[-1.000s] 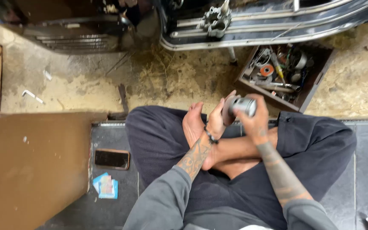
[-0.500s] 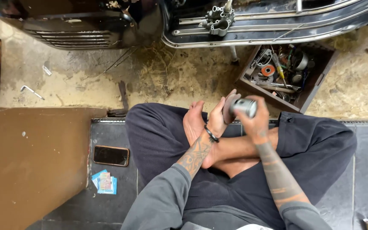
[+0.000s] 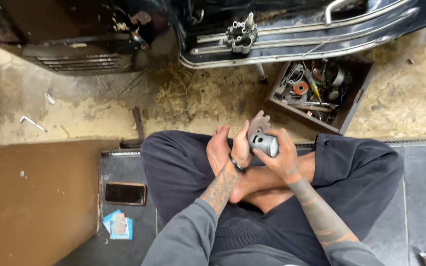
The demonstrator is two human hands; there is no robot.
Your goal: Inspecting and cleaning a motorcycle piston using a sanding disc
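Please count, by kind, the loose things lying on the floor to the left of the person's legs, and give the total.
Phone, dark, lying flat: 1
Small stack of colourful cards: 1
Bent metal key on the bare concrete: 1
Total: 3

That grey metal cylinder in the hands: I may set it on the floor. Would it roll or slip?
The metal cylinder looks round and smooth-sided, so laid sideways it would probably roll. It seems solid metal, likely heavy for its size. The right hand wraps it while the left hand steadies it, hinting a slick surface.
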